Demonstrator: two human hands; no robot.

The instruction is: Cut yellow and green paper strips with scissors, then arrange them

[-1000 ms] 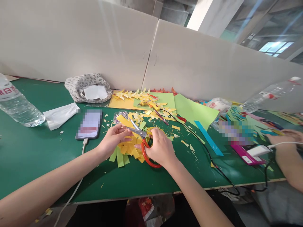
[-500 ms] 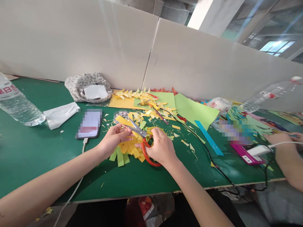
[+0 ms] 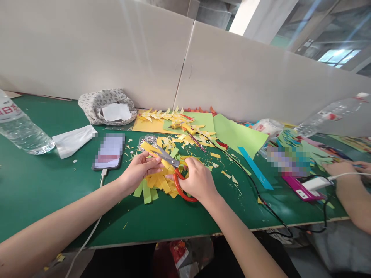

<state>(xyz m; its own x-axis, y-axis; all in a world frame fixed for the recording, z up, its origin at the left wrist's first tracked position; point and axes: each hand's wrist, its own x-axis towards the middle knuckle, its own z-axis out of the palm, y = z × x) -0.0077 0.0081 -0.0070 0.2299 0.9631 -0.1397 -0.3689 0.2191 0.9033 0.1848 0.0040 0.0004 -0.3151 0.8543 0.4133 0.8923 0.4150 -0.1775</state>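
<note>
My right hand (image 3: pixel 198 178) is closed round the handles of a pair of scissors (image 3: pixel 180 186) with orange-red grips. The blades point up and left, lying close together across a yellow paper strip (image 3: pixel 148 148). That strip is pinched in the fingers of my left hand (image 3: pixel 141 170), near the blade tips. Whether the blades are cutting the paper cannot be made out. Under both hands lies a pile of yellow paper strips (image 3: pixel 158 182), with green paper strips (image 3: pixel 147 192) at its near side. A small clear tray of shiny bits (image 3: pixel 147 139) sits just beyond.
A phone (image 3: pixel 108 152) on a cable and a water bottle (image 3: pixel 23 123) are left. Behind lie a yellow glue gun (image 3: pixel 189 130), fringed paper and a green sheet (image 3: pixel 236 133). Its black cord (image 3: pixel 246 173) crosses rightward. Another person's hand (image 3: pixel 343 173) works at right, near a magenta power strip (image 3: pixel 301 189).
The scissor blades have drawn closer together across the yellow strip. Both hands stay in nearly the same place.
</note>
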